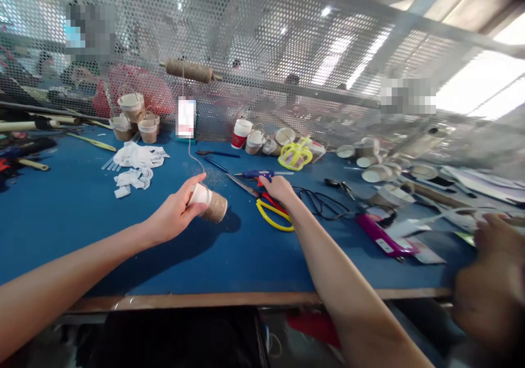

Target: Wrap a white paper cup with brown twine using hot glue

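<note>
My left hand [176, 215] is closed around a paper cup [200, 194], tilted on its side just above the blue table. Brown twine [215, 208] wraps the cup's lower part, and a strand [194, 157] runs up from the cup toward the twine roll [189, 71] on the mesh. My right hand [279, 188] is closed at the handle of a blue glue gun [256, 174], its nozzle pointing left. Below that hand lie large scissors with yellow handles [273, 218], their blades [241, 185] pointing to the upper left. The hand hides the glue gun's handle.
White paper scraps [137, 157] lie left. Twine-wrapped cups [133, 117] stand behind them. More cups [255, 141] and a yellow woven piece [294, 155] line the mesh. A black cord [324, 201] and purple box [385, 237] lie right, near another person's blurred hand [488, 269].
</note>
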A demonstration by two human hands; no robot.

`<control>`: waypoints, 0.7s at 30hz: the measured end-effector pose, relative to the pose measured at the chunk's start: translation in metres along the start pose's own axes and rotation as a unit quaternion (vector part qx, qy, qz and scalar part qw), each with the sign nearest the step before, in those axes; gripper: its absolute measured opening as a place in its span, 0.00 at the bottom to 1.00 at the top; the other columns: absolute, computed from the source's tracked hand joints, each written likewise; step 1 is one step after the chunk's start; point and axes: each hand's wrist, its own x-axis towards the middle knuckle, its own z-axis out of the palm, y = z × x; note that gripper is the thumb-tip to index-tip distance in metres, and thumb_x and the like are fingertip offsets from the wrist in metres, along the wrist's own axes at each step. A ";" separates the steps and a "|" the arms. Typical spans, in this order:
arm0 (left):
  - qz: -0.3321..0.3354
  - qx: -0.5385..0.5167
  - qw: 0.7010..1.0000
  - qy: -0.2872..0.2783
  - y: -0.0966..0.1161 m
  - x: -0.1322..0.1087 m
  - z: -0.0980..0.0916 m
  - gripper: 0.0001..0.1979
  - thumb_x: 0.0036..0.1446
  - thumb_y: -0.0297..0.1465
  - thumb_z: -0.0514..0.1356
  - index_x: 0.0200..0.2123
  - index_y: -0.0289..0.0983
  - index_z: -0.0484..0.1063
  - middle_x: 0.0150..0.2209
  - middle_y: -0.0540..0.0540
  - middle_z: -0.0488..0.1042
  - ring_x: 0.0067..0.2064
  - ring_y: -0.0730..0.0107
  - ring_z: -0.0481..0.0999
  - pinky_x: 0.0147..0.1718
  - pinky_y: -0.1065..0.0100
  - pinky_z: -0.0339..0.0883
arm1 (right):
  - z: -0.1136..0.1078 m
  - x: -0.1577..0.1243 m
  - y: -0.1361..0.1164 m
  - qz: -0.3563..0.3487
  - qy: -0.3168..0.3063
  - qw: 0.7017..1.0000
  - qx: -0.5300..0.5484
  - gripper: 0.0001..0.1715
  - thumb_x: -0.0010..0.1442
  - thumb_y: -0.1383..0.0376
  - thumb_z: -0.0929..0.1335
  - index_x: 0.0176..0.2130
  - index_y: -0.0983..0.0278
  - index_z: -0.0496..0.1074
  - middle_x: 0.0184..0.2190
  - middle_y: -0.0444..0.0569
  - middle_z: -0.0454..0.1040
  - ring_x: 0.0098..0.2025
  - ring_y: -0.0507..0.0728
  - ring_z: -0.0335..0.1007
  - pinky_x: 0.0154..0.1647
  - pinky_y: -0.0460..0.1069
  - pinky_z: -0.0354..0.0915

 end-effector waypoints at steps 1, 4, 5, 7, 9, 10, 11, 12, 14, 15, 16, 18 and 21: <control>0.007 -0.010 1.000 -0.002 0.000 0.000 0.001 0.27 0.58 0.31 0.50 0.59 0.33 0.45 0.36 0.43 0.72 0.33 0.67 0.72 0.35 0.63 0.68 | -0.001 -0.003 -0.002 -0.002 0.005 1.000 -0.002 0.18 0.58 0.62 0.63 0.48 0.66 0.64 0.48 0.53 0.65 0.46 0.57 0.65 0.44 0.57 0.63; 0.024 -0.024 0.999 -0.006 0.000 -0.001 0.004 0.27 0.58 0.30 0.50 0.59 0.35 0.44 0.38 0.43 0.73 0.35 0.66 0.73 0.36 0.63 0.68 | -0.005 -0.023 -0.015 -0.033 0.001 0.999 0.023 0.17 0.58 0.62 0.63 0.45 0.70 0.67 0.50 0.58 0.64 0.51 0.61 0.60 0.49 0.57 0.58; 0.026 -0.022 0.999 -0.011 0.002 -0.002 0.004 0.27 0.58 0.30 0.50 0.59 0.35 0.44 0.38 0.43 0.73 0.35 0.66 0.73 0.37 0.62 0.68 | -0.007 -0.032 -0.021 -0.055 -0.018 0.997 0.041 0.17 0.58 0.61 0.63 0.42 0.71 0.70 0.49 0.59 0.66 0.52 0.62 0.59 0.49 0.56 0.57; 0.024 -0.017 0.999 -0.032 0.006 -0.002 0.005 0.27 0.58 0.30 0.50 0.59 0.34 0.44 0.39 0.42 0.73 0.36 0.65 0.74 0.38 0.61 0.68 | -0.007 -0.053 -0.034 -0.108 -0.090 0.986 0.089 0.20 0.56 0.55 0.63 0.34 0.69 0.74 0.42 0.56 0.72 0.49 0.62 0.62 0.46 0.51 0.58; 0.023 -0.014 0.998 -0.058 0.010 -0.002 0.004 0.28 0.58 0.30 0.50 0.59 0.34 0.43 0.42 0.40 0.72 0.38 0.63 0.74 0.40 0.59 0.67 | -0.002 -0.072 -0.047 -0.155 -0.194 0.957 0.150 0.22 0.56 0.52 0.61 0.32 0.65 0.75 0.37 0.50 0.75 0.42 0.57 0.68 0.39 0.48 0.62; 0.025 -0.015 0.997 -0.067 0.012 -0.002 0.004 0.28 0.58 0.31 0.50 0.59 0.34 0.43 0.44 0.39 0.72 0.40 0.63 0.73 0.42 0.59 0.66 | 0.002 -0.080 -0.053 -0.170 -0.241 0.938 0.182 0.23 0.56 0.52 0.60 0.31 0.65 0.75 0.35 0.49 0.75 0.40 0.55 0.69 0.37 0.47 0.62; 0.028 -0.016 0.997 -0.073 0.013 -0.003 0.004 0.28 0.58 0.31 0.50 0.59 0.34 0.42 0.46 0.38 0.70 0.42 0.62 0.73 0.43 0.58 0.65 | 0.007 -0.086 -0.057 -0.181 -0.290 0.912 0.226 0.22 0.56 0.52 0.61 0.30 0.65 0.75 0.33 0.49 0.76 0.37 0.54 0.69 0.36 0.47 0.62; 0.030 -0.016 0.997 -0.074 0.013 -0.004 0.004 0.28 0.58 0.31 0.50 0.59 0.34 0.43 0.49 0.37 0.68 0.45 0.61 0.72 0.45 0.59 0.64 | 0.012 -0.091 -0.060 -0.186 -0.317 0.892 0.262 0.20 0.55 0.53 0.62 0.29 0.65 0.74 0.32 0.48 0.75 0.35 0.53 0.69 0.35 0.47 0.63; 0.030 -0.018 0.997 -0.070 0.011 -0.007 0.004 0.28 0.58 0.32 0.51 0.59 0.35 0.44 0.54 0.36 0.63 0.47 0.60 0.70 0.46 0.60 0.64 | 0.021 -0.095 -0.064 -0.187 -0.340 0.863 0.325 0.15 0.51 0.56 0.65 0.28 0.66 0.72 0.29 0.47 0.74 0.31 0.51 0.68 0.34 0.47 0.62; 0.027 -0.021 0.997 -0.065 0.009 -0.008 0.005 0.28 0.58 0.32 0.51 0.59 0.36 0.44 0.55 0.36 0.62 0.47 0.60 0.70 0.45 0.61 0.64 | 0.024 -0.096 -0.064 -0.185 -0.337 0.855 0.348 0.13 0.48 0.57 0.66 0.28 0.66 0.71 0.28 0.46 0.73 0.30 0.50 0.67 0.33 0.46 0.61; 0.022 -0.025 0.998 -0.058 0.006 -0.010 0.005 0.28 0.58 0.32 0.51 0.59 0.36 0.44 0.54 0.36 0.62 0.46 0.61 0.70 0.44 0.62 0.65 | 0.026 -0.096 -0.064 -0.183 -0.332 0.849 0.368 0.12 0.47 0.58 0.68 0.27 0.65 0.70 0.28 0.45 0.73 0.29 0.49 0.66 0.33 0.46 0.61; 0.011 -0.040 0.998 -0.044 0.002 -0.012 0.006 0.27 0.58 0.32 0.51 0.59 0.37 0.45 0.50 0.38 0.66 0.42 0.64 0.72 0.41 0.63 0.67 | 0.028 -0.095 -0.063 -0.177 -0.320 0.839 0.404 0.11 0.45 0.60 0.69 0.26 0.65 0.69 0.27 0.44 0.71 0.29 0.48 0.64 0.33 0.45 0.60; -0.007 -0.070 0.997 -0.029 0.000 -0.015 0.007 0.27 0.57 0.31 0.51 0.58 0.38 0.45 0.41 0.44 0.69 0.35 0.69 0.71 0.37 0.65 0.68 | 0.027 -0.097 -0.060 -0.169 -0.299 0.831 0.437 0.10 0.45 0.60 0.69 0.25 0.65 0.68 0.28 0.43 0.70 0.30 0.48 0.63 0.35 0.46 0.60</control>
